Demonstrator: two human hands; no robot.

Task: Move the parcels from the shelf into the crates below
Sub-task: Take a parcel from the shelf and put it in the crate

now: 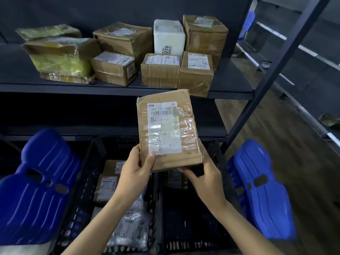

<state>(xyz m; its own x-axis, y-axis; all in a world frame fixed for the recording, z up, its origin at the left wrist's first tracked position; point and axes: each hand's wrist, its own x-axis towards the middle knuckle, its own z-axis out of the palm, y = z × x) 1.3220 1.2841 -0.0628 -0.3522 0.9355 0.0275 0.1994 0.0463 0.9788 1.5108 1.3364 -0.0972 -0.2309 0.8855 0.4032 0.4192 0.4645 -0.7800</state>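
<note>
A dark shelf (73, 87) carries taped boxes (160, 70) near its front edge, and black crates (193, 243) stand below. The left hand (134, 173) and right hand (204, 173) grip the bottom corners of a flat parcel (169, 129), held above the crates. It looks stiff and light, but the tape may be slippery.

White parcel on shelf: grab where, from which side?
Likely from above, pinching its top front to back. The white parcel stands upright, hemmed between the left brown box and the tall brown box; the low box in front hides its base.
</note>
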